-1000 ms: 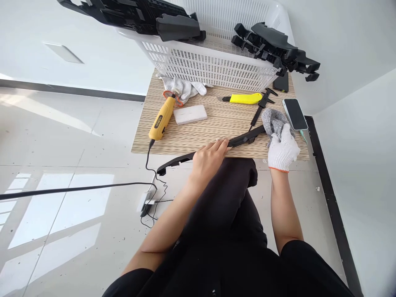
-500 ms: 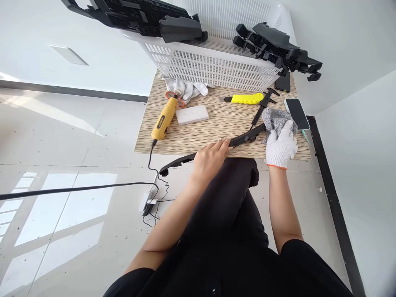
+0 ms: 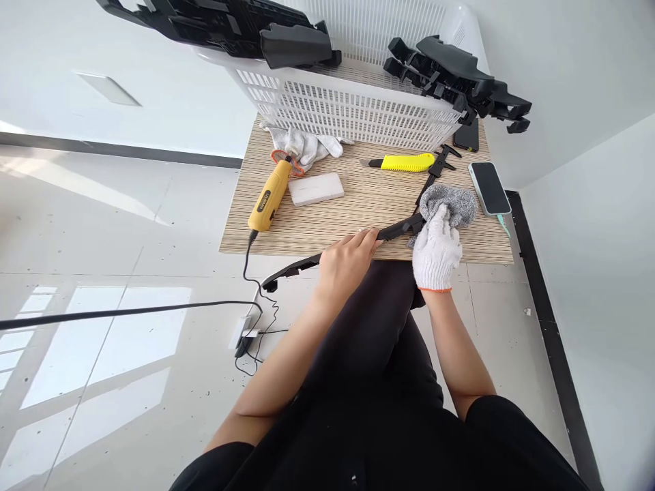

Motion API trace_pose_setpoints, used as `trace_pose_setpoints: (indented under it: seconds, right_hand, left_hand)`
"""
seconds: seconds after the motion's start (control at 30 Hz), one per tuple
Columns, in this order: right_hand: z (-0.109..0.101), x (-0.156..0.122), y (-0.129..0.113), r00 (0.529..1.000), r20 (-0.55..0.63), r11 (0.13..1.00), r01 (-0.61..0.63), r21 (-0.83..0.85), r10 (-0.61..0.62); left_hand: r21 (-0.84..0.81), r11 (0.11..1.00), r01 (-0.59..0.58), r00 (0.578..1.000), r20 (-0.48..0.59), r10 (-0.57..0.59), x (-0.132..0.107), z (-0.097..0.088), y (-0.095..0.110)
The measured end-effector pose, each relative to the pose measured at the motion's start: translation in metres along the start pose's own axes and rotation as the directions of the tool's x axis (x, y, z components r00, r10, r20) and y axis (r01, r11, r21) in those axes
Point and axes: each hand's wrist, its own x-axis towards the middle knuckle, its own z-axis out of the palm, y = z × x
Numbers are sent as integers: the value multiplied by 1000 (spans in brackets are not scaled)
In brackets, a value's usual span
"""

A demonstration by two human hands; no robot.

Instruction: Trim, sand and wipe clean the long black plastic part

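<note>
A long black plastic trim strip point(image 3: 396, 230) lies along the near edge of the small striped table point(image 3: 358, 204), its left end hanging off the table. My bare left hand point(image 3: 345, 262) is closed around the middle of the strip. My right hand point(image 3: 434, 251), in a white knit glove, grips a grey cloth point(image 3: 450, 201) and presses it against the strip's right end.
On the table lie a yellow rotary tool point(image 3: 269, 194) with its cord running to the floor, a white block point(image 3: 314, 189), a yellow utility knife point(image 3: 404, 162), black calipers point(image 3: 434, 170), a phone point(image 3: 488, 187) and white gloves point(image 3: 304, 146). A white basket point(image 3: 353, 102) carries black plastic parts point(image 3: 455, 82).
My right hand has drawn the grey cloth leftward from beside the phone onto the right end of the strip. My left hand has stayed on the strip.
</note>
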Motion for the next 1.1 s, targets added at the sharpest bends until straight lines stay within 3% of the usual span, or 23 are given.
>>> trace_pose_setpoints:
  seconds: [0.17, 0.47, 0.77, 1.1]
  right_hand:
    - [1, -8, -4, 999, -39, 1000, 15, 14, -15]
    - [-10, -34, -18, 998, 42, 998, 50, 32, -51]
    - [-15, -43, -24, 994, 87, 998, 66, 18, -67]
    - [-19, -15, -1, 997, 72, 946, 1, 325, -26]
  left_hand:
    - [-7, 1000, 4, 1000, -15, -4, 0, 1, 0]
    - [-30, 999, 39, 999, -33, -40, -2, 4, 5]
    - [-15, 999, 38, 998, -39, -39, -2, 2, 6]
    - [3, 1000, 29, 999, -39, -29, -3, 5, 7]
